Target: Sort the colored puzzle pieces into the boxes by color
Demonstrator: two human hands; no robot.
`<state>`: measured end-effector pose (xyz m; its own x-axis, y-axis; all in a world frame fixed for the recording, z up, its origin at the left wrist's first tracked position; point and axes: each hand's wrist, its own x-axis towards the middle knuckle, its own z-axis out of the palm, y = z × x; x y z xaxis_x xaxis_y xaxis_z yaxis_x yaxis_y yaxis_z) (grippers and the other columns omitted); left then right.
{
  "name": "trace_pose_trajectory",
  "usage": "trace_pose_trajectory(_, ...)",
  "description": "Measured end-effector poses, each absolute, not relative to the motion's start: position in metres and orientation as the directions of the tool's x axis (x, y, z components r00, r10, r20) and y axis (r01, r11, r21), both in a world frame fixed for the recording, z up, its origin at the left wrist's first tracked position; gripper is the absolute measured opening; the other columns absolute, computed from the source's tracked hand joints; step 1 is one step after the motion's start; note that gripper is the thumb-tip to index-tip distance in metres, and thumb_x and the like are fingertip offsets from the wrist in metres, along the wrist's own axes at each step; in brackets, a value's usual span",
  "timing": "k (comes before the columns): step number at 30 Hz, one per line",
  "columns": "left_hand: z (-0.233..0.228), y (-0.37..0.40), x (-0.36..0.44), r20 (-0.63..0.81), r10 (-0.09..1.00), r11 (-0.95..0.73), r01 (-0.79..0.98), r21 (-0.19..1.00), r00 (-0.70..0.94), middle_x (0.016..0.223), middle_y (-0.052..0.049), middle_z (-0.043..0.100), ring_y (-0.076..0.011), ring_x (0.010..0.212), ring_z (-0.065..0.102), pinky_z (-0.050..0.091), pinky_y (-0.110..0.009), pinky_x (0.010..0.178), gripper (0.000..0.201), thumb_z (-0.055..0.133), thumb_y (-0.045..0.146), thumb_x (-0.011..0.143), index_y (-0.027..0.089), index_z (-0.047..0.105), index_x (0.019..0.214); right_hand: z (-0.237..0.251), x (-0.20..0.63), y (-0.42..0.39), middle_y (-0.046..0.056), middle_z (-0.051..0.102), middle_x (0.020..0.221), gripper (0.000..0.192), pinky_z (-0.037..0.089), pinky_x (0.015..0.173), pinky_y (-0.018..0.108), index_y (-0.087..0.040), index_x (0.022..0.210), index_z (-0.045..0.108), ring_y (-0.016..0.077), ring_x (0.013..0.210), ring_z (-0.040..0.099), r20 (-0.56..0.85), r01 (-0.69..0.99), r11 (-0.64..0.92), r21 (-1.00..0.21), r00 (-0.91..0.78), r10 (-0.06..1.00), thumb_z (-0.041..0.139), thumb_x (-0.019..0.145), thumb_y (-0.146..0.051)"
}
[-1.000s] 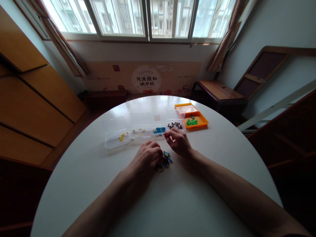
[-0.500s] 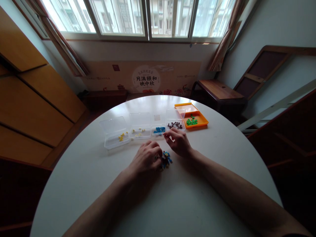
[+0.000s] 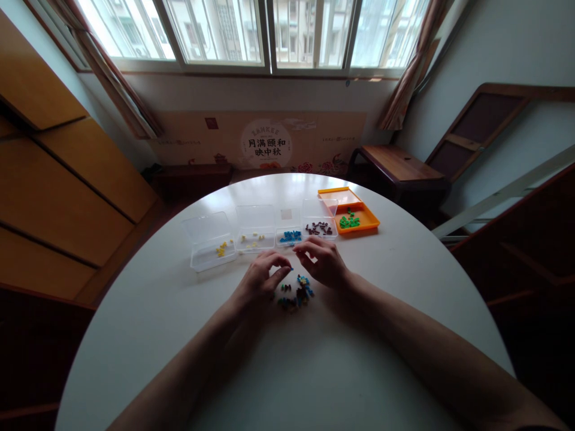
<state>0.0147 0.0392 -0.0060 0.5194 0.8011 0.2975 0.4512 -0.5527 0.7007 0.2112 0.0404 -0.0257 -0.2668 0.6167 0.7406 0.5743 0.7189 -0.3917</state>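
Note:
A small pile of mixed tiny pieces (image 3: 296, 294) lies on the round white table (image 3: 287, 371). My left hand (image 3: 260, 278) hovers just left of the pile, thumb and forefinger pinched toward a tiny blue piece (image 3: 291, 270) at their tips. My right hand (image 3: 324, 261) rests behind the pile with its fingers curled inward. Whether anything sits in them is hidden. The fingertips of both hands nearly meet above the pile.
Behind the hands stands a row of open boxes: two clear ones with yellow pieces (image 3: 209, 244) (image 3: 256, 232), one with blue pieces (image 3: 288, 235), one with dark pieces (image 3: 318, 224), and an orange one with green pieces (image 3: 354, 216). A wooden cabinet (image 3: 67, 197) stands left, a dark bench (image 3: 398, 164) at the back right.
My left hand has lifted off the pile and moved back-left, uncovering more pieces, with its fingers now pinched. My right hand has shifted slightly left toward it.

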Motion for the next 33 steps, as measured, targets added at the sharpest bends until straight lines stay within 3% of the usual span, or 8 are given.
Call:
trace_pose_trajectory(8, -0.011, 0.041, 0.009, 0.28, 0.866, -0.463, 0.455, 0.761, 0.414, 0.082, -0.003, 0.063, -0.017, 0.082, 0.055, 0.043, -0.028, 0.071, 0.02, 0.053, 0.035, 0.088, 0.018, 0.063, 0.083, -0.02, 0.203, 0.034, 0.003, 0.065, 0.076, 0.007, 0.046, 0.066, 0.026, -0.02, 0.083, 0.062, 0.0139, 0.069, 0.058, 0.758, 0.532, 0.802, -0.271, -0.395, 0.518, 0.055, 0.085, -0.017)
trace_pose_trajectory(16, -0.009, 0.041, 0.008, 0.281, 0.87, -0.463, 0.473, 0.75, 0.406, 0.081, -0.004, 0.062, -0.0163, 0.079, 0.055, 0.044, -0.027, 0.068, 0.023, 0.053, 0.036, 0.087, 0.016, 0.063, 0.081, -0.018, 0.201, 0.034, 0.003, 0.065, 0.078, 0.01, 0.046, 0.068, 0.025, -0.02, 0.084, 0.062, 0.0136, 0.071, 0.059, 0.735, 0.542, 0.797, -0.266, -0.42, 0.532, 0.054, 0.09, -0.023)
trace_pose_trajectory(21, -0.002, 0.038, 0.005, 0.311, 0.9, -0.428, 0.484, 0.763, 0.305, 0.081, -0.004, 0.065, -0.0158, 0.076, 0.056, 0.044, -0.027, 0.066, 0.022, 0.055, 0.036, 0.086, 0.016, 0.063, 0.084, -0.019, 0.198, 0.033, 0.003, 0.064, 0.077, 0.012, 0.045, 0.069, 0.025, -0.02, 0.082, 0.062, 0.0132, 0.071, 0.058, 0.71, 0.576, 0.763, -0.294, -0.403, 0.578, 0.053, 0.09, -0.022)
trace_pose_trajectory(27, 0.002, 0.035, 0.0, 0.323, 0.914, -0.405, 0.489, 0.772, 0.246, 0.079, -0.003, 0.066, -0.0153, 0.073, 0.057, 0.044, -0.027, 0.064, 0.021, 0.056, 0.036, 0.085, 0.016, 0.064, 0.084, -0.015, 0.192, 0.044, 0.003, 0.063, 0.077, 0.012, 0.043, 0.066, 0.024, -0.019, 0.082, 0.065, 0.0133, 0.068, 0.057, 0.691, 0.68, 0.613, -0.401, -0.214, 0.69, 0.056, 0.089, -0.022)
trace_pose_trajectory(30, 0.001, 0.033, 0.0, 0.34, 0.906, -0.422, 0.499, 0.757, 0.252, 0.079, -0.003, 0.065, -0.0153, 0.073, 0.057, 0.045, -0.027, 0.065, 0.019, 0.056, 0.034, 0.085, 0.016, 0.064, 0.083, -0.018, 0.196, 0.057, 0.003, 0.065, 0.08, 0.01, 0.043, 0.065, 0.025, -0.019, 0.088, 0.067, 0.014, 0.068, 0.057, 0.645, 0.715, 0.482, -0.506, -0.056, 0.762, 0.057, 0.089, -0.023)
trace_pose_trajectory(33, 0.0, 0.033, 0.001, 0.35, 0.895, -0.446, 0.513, 0.734, 0.277, 0.079, -0.003, 0.065, -0.0155, 0.075, 0.058, 0.045, -0.028, 0.068, 0.017, 0.055, 0.031, 0.085, 0.016, 0.064, 0.082, -0.02, 0.203, 0.062, 0.003, 0.065, 0.081, 0.012, 0.043, 0.066, 0.027, -0.019, 0.095, 0.068, 0.0145, 0.066, 0.057, 0.622, 0.721, 0.43, -0.543, 0.001, 0.783, 0.058, 0.088, -0.023)
